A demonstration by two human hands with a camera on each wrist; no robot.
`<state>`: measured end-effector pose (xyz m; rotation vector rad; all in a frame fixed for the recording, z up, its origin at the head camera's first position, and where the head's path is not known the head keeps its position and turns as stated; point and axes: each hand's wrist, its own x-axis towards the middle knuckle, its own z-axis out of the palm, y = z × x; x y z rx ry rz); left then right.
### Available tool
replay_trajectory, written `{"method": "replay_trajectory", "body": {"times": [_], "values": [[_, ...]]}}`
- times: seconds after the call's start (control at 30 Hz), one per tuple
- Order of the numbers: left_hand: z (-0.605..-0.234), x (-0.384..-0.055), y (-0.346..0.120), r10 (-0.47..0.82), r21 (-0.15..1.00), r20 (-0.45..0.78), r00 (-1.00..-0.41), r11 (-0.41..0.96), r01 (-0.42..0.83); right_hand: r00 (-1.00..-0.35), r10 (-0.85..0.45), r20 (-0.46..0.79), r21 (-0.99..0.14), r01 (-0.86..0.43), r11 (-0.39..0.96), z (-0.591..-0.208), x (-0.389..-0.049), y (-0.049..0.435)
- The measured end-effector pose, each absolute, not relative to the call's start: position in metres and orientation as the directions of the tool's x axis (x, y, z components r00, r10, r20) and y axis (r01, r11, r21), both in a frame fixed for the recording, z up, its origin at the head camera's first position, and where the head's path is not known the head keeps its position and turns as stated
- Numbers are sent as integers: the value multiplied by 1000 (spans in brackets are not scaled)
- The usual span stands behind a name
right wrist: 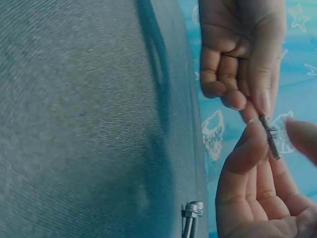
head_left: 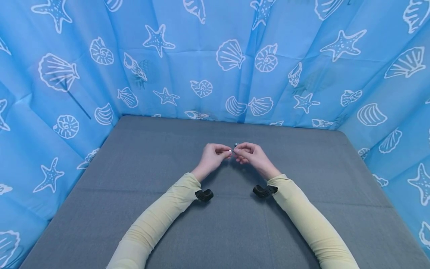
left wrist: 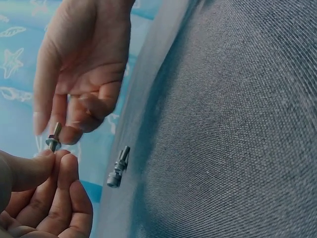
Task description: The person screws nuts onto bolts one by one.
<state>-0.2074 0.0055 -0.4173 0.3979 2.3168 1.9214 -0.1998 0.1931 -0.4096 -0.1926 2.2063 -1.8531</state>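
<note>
Between its thumb and index finger, my left hand [head_left: 213,156] pinches one end of a small metal bolt [right wrist: 276,151]. A nut [right wrist: 271,132] sits partway along the shank, perhaps with a washer. My right hand [head_left: 254,156] is around the free end, its index finger close to the nut. In the right wrist view its thumb [right wrist: 304,140] stands off from the bolt with a gap; whether another fingertip touches is unclear. Just beyond the hands, more metal bolts with nuts [left wrist: 117,167] lie close together on the grey table; their exact number is hard to see.
A grey cloth-covered table [head_left: 221,228] spreads under both arms. Blue curtains [head_left: 201,63] with white shell and starfish prints hang behind it and at both sides. Dark wrist camera mounts [head_left: 204,195] stick inward from the pale yellow sleeves [head_left: 161,213].
</note>
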Motion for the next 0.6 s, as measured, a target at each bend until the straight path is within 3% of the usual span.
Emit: {"method": "replay_trajectory", "body": {"times": [0.6], "values": [[-419,-208,5,268,976,90,-959,169,139,-965,-241,-101,-982,59,177,-413,-200,193]]}}
